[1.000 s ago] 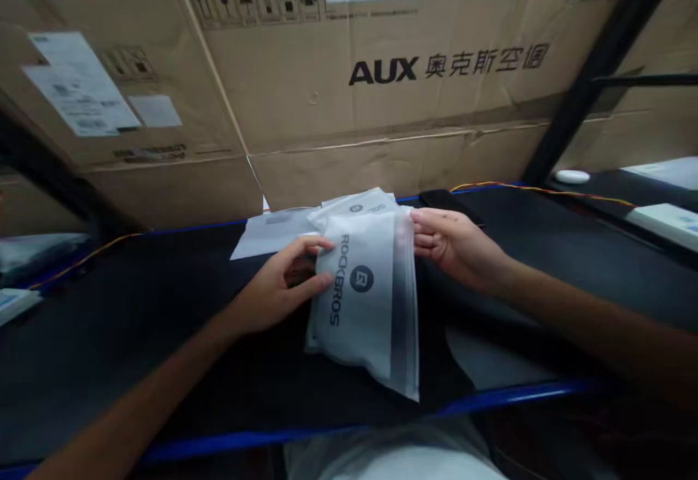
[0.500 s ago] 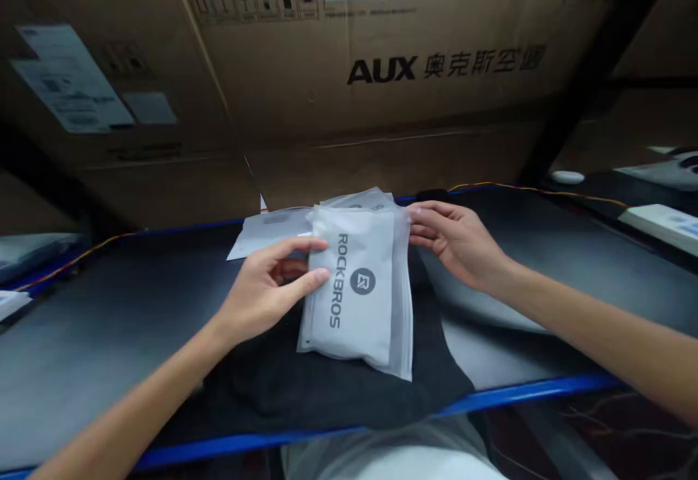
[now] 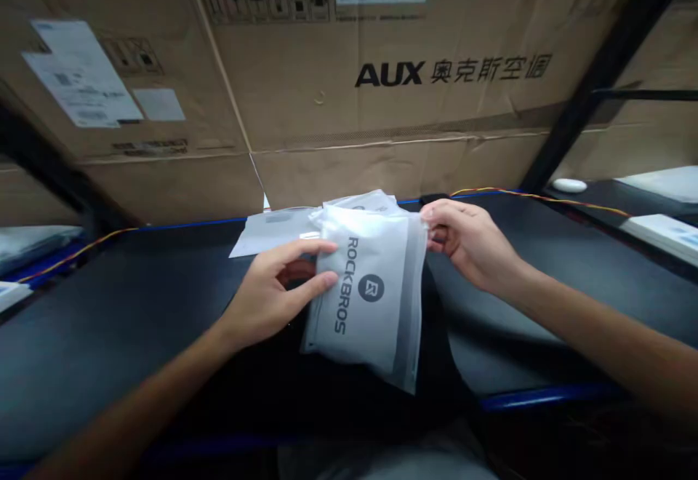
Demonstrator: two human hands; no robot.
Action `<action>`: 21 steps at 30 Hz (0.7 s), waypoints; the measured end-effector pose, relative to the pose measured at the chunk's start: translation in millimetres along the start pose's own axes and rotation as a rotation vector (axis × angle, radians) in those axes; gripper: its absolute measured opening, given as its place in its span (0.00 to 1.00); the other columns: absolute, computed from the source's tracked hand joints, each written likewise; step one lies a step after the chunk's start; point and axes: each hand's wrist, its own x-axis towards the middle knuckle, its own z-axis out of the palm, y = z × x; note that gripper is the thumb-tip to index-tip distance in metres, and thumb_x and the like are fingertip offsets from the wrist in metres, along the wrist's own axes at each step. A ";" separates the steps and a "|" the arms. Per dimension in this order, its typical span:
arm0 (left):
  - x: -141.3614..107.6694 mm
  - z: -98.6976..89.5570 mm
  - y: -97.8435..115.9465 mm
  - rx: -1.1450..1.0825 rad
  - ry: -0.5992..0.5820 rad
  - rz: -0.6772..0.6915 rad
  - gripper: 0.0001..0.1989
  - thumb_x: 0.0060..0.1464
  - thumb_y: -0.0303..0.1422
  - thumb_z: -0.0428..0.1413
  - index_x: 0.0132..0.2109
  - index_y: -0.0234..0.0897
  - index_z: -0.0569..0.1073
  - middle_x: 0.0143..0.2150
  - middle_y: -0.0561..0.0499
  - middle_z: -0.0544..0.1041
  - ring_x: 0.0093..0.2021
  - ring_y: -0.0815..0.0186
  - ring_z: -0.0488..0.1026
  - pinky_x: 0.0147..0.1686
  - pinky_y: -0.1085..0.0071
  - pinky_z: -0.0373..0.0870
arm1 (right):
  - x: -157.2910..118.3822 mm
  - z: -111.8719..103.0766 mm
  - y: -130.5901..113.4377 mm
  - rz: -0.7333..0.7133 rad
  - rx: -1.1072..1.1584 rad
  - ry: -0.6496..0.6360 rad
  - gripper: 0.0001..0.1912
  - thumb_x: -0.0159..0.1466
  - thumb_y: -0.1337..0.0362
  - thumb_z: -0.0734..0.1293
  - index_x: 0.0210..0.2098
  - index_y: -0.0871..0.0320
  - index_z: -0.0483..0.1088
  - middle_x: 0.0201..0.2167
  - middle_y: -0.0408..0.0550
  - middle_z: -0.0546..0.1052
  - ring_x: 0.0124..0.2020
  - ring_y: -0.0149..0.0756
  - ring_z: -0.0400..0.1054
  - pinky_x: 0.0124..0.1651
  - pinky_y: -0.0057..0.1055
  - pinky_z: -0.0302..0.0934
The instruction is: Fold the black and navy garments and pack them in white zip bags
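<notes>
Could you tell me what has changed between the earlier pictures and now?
The ROCKBROS bag has turned slightly, its top leaning toward the person's right. The right hand pinches its upper right edge, and the left hand still holds its left edge. The bags behind it and the AUX carton stayed as they were.

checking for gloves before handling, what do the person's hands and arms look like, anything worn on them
The left hand and right hand are bare, with no gloves, rings or watch in view. The left forearm and right forearm are bare too: no sleeves, cables or markings show, as far as the picture reaches.
</notes>
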 end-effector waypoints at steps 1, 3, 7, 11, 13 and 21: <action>0.1 0.0 0.0 0.004 0.001 0.007 0.16 0.52 0.36 0.67 0.48 0.39 0.79 0.46 0.48 0.84 0.38 0.61 0.84 0.39 0.69 0.84 | -0.3 0.2 0.4 -0.024 -0.009 0.004 0.04 0.49 0.65 0.73 0.22 0.58 0.75 0.20 0.41 0.73 0.22 0.27 0.65 0.23 0.24 0.54; 0.3 -0.2 -0.1 0.007 -0.004 0.002 0.16 0.53 0.36 0.67 0.48 0.39 0.79 0.45 0.49 0.84 0.38 0.61 0.84 0.39 0.70 0.83 | -0.4 -0.1 1.6 -0.070 -0.024 -0.002 0.04 0.50 0.64 0.74 0.24 0.58 0.76 0.23 0.42 0.75 0.24 0.27 0.66 0.25 0.25 0.56; 0.7 -0.3 -1.3 0.013 -0.001 0.009 0.16 0.53 0.35 0.67 0.48 0.38 0.79 0.44 0.48 0.84 0.38 0.62 0.83 0.39 0.70 0.83 | 1.3 -2.3 3.2 -0.098 -0.027 -0.033 0.05 0.51 0.63 0.76 0.26 0.57 0.79 0.26 0.42 0.76 0.29 0.29 0.66 0.30 0.26 0.58; 0.8 0.2 -2.0 0.046 0.005 0.044 0.15 0.53 0.35 0.66 0.48 0.38 0.79 0.44 0.49 0.84 0.36 0.63 0.83 0.38 0.72 0.83 | 3.8 -3.2 1.8 -0.033 -0.007 -0.050 0.04 0.49 0.64 0.75 0.24 0.57 0.78 0.25 0.42 0.74 0.29 0.29 0.64 0.30 0.25 0.59; 0.6 0.4 -1.7 0.063 -0.003 0.048 0.15 0.53 0.35 0.66 0.48 0.38 0.79 0.45 0.49 0.84 0.36 0.64 0.83 0.38 0.72 0.83 | 4.0 -2.8 -0.1 -0.007 -0.001 -0.052 0.04 0.48 0.64 0.74 0.22 0.57 0.77 0.24 0.42 0.73 0.28 0.29 0.63 0.29 0.26 0.59; 0.0 -1.1 -2.3 0.120 0.009 0.081 0.15 0.54 0.38 0.66 0.49 0.40 0.80 0.46 0.48 0.84 0.37 0.62 0.83 0.39 0.70 0.83 | 2.1 -1.7 -5.8 -0.085 -0.101 -0.017 0.04 0.48 0.65 0.73 0.20 0.58 0.75 0.20 0.42 0.71 0.22 0.27 0.61 0.23 0.26 0.55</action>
